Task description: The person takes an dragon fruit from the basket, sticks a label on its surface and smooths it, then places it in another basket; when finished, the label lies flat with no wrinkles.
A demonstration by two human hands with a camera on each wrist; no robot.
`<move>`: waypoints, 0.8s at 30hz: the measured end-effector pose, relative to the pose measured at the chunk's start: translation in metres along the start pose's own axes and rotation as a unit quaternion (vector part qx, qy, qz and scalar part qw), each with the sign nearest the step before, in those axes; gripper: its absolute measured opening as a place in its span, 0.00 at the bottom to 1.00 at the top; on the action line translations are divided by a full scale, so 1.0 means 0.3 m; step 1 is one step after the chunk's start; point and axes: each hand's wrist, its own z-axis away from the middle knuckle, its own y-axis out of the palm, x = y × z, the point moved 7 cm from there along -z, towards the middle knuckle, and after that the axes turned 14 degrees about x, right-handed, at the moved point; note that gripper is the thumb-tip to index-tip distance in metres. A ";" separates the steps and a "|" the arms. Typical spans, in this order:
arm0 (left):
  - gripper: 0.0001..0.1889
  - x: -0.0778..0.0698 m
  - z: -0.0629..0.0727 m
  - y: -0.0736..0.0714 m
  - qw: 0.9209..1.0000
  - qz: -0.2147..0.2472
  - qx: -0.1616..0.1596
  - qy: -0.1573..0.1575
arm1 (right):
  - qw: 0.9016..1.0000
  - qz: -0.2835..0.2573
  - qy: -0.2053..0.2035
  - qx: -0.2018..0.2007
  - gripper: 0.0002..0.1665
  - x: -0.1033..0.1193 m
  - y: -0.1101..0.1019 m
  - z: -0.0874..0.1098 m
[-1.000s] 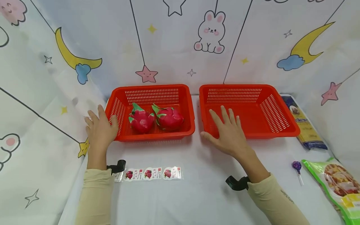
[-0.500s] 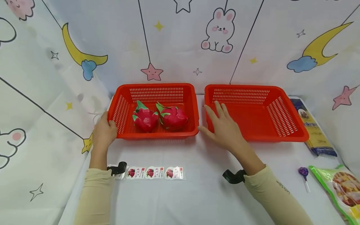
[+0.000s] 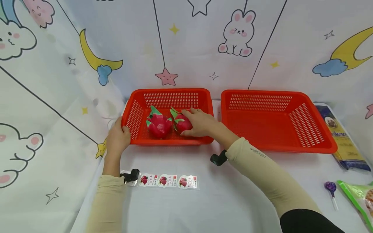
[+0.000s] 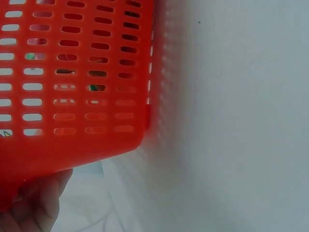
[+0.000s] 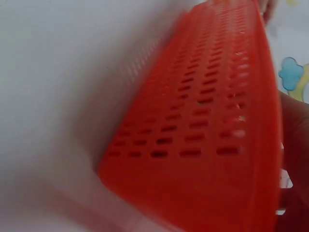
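Two dragon fruits lie in the left red basket (image 3: 172, 141), pink-red with green tips. My left hand (image 3: 117, 137) grips that basket's left rim; in the left wrist view its fingers (image 4: 46, 198) curl under the edge beside the slotted wall. Over the right dragon fruit (image 3: 182, 123) lies my right hand (image 3: 201, 124), its fingers at the far side and its thumb at the near side, covering the fruit's right part. The left dragon fruit (image 3: 159, 126) is untouched. In the right wrist view the basket wall (image 5: 193, 121) hides most of this hand.
A second red basket (image 3: 262, 126) stands to the right, with nothing in it. A strip of dragon fruit stickers (image 3: 169, 181) lies in front. At the right are a blue-and-yellow packet (image 3: 346, 136), a purple lollipop (image 3: 330, 187) and a green-edged food bag (image 3: 359, 200).
My right hand has moved left from the right basket onto the right dragon fruit. My left hand has closed on the left basket's rim. The head view has turned slightly left.
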 end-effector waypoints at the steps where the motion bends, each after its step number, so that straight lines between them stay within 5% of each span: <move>1: 0.30 0.001 0.001 0.004 1.000 0.001 -0.002 0.000 | 1.000 -0.002 0.006 0.011 0.59 0.001 0.010 -0.015; 5: 0.30 0.005 0.005 0.012 1.000 0.005 -0.006 -0.005 | 0.999 0.000 0.027 0.033 0.62 0.003 0.042 -0.064; 13: 0.31 0.022 0.003 0.013 1.000 0.009 -0.004 -0.017 | 0.999 0.025 0.027 0.015 0.61 0.021 0.042 -0.092; 24: 0.31 0.012 -0.014 0.016 1.000 0.005 0.002 -0.014 | 0.998 0.045 0.011 -0.036 0.59 0.004 -0.055 0.020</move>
